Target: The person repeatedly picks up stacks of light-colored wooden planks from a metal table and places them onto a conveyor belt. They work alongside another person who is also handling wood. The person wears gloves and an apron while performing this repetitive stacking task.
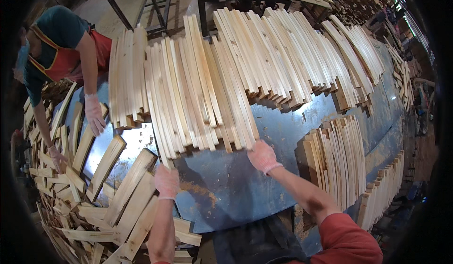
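A wide row of pale wooden strips (188, 98) lies side by side on the blue metal table, the near ends uneven. At the row's near left corner my left hand (167, 183), in a pinkish work glove, is closed on the end of the outermost strip. My right hand (263, 157), gloved the same way, is closed against the near right corner of the row. Its fingertips are partly hidden by the back of the hand. The two hands hold opposite sides of this batch.
More strips (273, 51) stand in rows at the far right. A shorter stack (335, 160) sits right of my right arm. Loose boards (127, 183) pile up at the left, where a co-worker (71, 51) in a red apron reaches in. The blue table (212, 202) carries sawdust.
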Motion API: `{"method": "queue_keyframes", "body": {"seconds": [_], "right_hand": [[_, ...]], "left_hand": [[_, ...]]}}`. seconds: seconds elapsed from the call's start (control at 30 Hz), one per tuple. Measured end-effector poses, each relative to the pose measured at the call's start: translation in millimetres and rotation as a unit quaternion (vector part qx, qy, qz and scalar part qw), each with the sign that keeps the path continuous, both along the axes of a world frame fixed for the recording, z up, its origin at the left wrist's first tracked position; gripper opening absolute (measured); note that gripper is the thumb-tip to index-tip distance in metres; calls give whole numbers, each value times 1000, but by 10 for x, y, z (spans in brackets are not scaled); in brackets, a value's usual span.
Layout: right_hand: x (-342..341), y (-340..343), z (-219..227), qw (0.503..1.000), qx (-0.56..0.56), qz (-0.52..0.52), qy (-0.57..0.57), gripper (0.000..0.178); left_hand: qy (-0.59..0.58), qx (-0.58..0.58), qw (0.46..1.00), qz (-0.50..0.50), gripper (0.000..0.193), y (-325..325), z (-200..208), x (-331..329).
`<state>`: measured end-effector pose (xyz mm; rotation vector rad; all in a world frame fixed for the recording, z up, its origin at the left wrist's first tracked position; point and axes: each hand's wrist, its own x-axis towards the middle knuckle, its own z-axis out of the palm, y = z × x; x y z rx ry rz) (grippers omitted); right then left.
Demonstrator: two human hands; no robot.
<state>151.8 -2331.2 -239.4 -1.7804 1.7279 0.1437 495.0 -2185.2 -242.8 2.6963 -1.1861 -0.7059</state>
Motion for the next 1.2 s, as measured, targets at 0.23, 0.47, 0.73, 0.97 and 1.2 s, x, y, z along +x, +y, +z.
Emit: {"method": "queue_keyframes", "body": {"seconds": [0.23, 0.47, 0.73, 0.97, 1.2], "right_hand": [[-675, 1519, 134, 998, 60, -19, 22, 40], [-1284, 2651, -11, 997, 71, -14, 41, 45], [-1533, 2426, 570, 969, 178, 172, 1, 60], [-1619, 2664, 891, 984, 93, 134, -71, 60], [-1467, 2590, 925, 993, 7, 99, -69, 68]], "left_hand": [[61, 22, 994, 85, 39, 1574, 68, -756], [79, 29, 993, 85, 46, 2559, 207, -1234], [6, 69, 995, 78, 39, 3100, 727, -1331], [91, -395, 869, 282, 32, 4214, 2043, -1205], [87, -611, 745, 255, 32, 3726, 2924, -706]]}}
